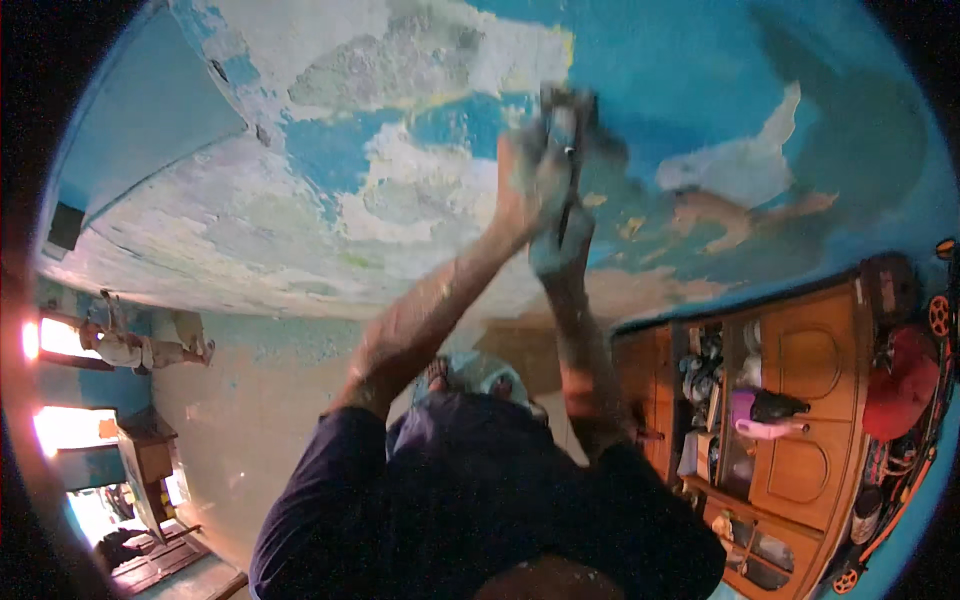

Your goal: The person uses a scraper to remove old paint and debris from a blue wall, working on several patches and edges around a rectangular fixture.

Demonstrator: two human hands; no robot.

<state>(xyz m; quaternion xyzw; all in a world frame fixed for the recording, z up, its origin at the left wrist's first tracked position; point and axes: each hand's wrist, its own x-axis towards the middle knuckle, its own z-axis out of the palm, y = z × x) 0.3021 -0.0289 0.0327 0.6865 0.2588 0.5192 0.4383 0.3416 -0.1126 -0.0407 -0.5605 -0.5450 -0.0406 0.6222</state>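
Note:
Both my hands are raised against a wall [435, 180] with blue paint, bare whitish patches and ragged paint edges. My left hand [538, 180] grips the upper part of a dark hand tool [571, 112]. Lower down, my right hand [562, 244] is closed round its slim handle. The tool's wide head is up at the border of blue paint and a bare patch; motion blur hides its exact kind and whether it touches. Both hands look pale grey, as if dusty or gloved.
On the right stands a wooden cabinet [806, 375] with open shelves of goods and a pink-purple container [757, 416]. A red object [900, 386] is beyond it. Far left, another person [142, 349] stands near bright windows [75, 427] and a wooden piece of furniture [146, 457].

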